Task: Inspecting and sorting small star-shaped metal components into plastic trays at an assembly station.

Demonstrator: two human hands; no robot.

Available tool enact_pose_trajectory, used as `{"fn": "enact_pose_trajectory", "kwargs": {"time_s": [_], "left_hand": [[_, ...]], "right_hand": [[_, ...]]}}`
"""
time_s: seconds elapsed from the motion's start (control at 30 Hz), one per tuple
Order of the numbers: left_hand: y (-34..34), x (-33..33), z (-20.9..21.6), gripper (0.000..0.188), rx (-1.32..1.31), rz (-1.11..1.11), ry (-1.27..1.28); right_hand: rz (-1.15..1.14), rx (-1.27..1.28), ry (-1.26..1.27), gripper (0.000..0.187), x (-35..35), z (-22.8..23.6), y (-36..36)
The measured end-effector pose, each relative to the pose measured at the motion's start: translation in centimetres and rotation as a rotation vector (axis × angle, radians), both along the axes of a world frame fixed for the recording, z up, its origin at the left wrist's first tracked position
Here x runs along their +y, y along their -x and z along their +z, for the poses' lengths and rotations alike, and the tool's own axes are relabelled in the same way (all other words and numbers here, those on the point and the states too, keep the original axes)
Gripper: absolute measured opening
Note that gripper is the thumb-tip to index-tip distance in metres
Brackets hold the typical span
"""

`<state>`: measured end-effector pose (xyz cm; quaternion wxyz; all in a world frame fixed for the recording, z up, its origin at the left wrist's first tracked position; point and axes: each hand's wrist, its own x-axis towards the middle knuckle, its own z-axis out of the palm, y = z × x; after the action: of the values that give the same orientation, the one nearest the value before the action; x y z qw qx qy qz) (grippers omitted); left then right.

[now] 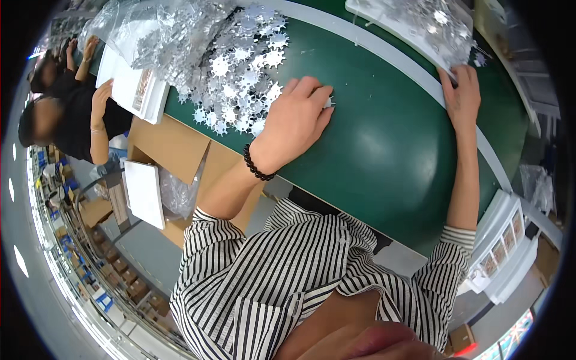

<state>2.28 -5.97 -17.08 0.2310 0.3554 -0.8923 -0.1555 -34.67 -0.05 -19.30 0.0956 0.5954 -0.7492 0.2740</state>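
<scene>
My left hand (pixel 295 122), with a dark beaded bracelet at the wrist, is over the green tabletop (pixel 384 144). Its fingers curl down, and a bit of a small silvery toothed metal piece (pixel 328 102) shows at their tips. Just left of that hand spreads a heap of flat star-shaped metal pieces (pixel 240 75), partly under clear plastic. My right hand (pixel 462 99) reaches to the far right, fingers stretched and thumb apart. Its fingertips meet the near edge of a plastic bag of silvery pieces (pixel 441 36) on a white tray (pixel 390 24).
A pale strip (pixel 384 51) curves across the table. Left of the table are an open cardboard box (pixel 171 144), a white foam slab (pixel 144 193) and white trays (pixel 153 99). Two people in dark clothes (pixel 90 120) work at the far left. White trays (pixel 501 246) stack at the lower right.
</scene>
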Motion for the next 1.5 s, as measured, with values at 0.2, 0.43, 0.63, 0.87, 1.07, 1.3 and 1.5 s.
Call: {"fn": "enact_pose_trajectory", "kwargs": {"time_s": [0.2,0.43,0.63,0.87,1.07,1.3,1.5], "left_hand": [[0.0,1.5,-0.5,0.030,-0.058,-0.013,-0.131],[1.5,2.5,0.5,0.024,-0.074,-0.001,-0.190],[2.8,5.9,-1.7,0.027,0.081,0.061,-0.020],[3.8,9.6,-3.1,0.026,0.210,0.254,0.020],[4.4,9.0,-3.3,0.022,0.224,0.276,-0.074],[3.9,8.6,-3.2,0.020,0.259,0.302,-0.133],[3.3,8.3,-3.2,0.021,0.294,0.208,-0.113]], "right_hand": [[0.062,-0.083,0.147,0.035,0.1,-2.3,-1.9],[-0.092,-0.301,0.204,0.026,9.2,-1.1,-2.8],[-0.238,-0.301,-0.008,0.055,-1.6,-1.8,5.9],[-0.113,-0.498,-0.532,0.056,-10.3,1.4,9.7],[0.166,-0.352,-0.373,0.044,-11.7,-0.4,12.4],[0.395,-0.292,-0.275,0.034,-13.5,-0.6,10.1],[0.305,-0.419,-0.265,0.032,-10.9,1.0,6.8]]}}
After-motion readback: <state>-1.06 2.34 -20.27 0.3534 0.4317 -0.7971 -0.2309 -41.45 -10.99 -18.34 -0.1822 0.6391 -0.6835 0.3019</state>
